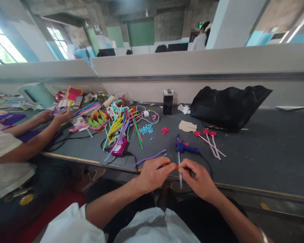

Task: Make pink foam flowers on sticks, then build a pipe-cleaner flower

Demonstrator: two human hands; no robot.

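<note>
Handwork at a dark table (268, 145), just in front of a blue glue gun (184, 145): holding an orange strip (176, 167) between both hands, on the near side of the glue gun and close to the table's edge. Bending the fingers of the left hand (157, 173) nearly closed, pinching the orange strip between thumb and fingertips, while hiding most of its length. Pinching likewise with thumb and forefinger of the right hand (197, 177), curling the remaining fingers loosely inward. Holding both sets of fingertips close beside a translucent stick (179, 158) jutting from the glue gun toward the table's edge. Having a purple strip (150, 157) to the glue gun's left, and, farther back on that side, scattered blue pieces (146, 129) and pinkish-red pieces (165, 131). Facing a beige cloth (187, 126) behind the glue gun, pink-topped stems (214, 145) to its right and a black bag (225, 108) beyond. Sharing the table with a co-worker (5, 148) well left of the glue gun, past a magenta device (119, 147) and a heap of coloured strips (121, 121).
</note>
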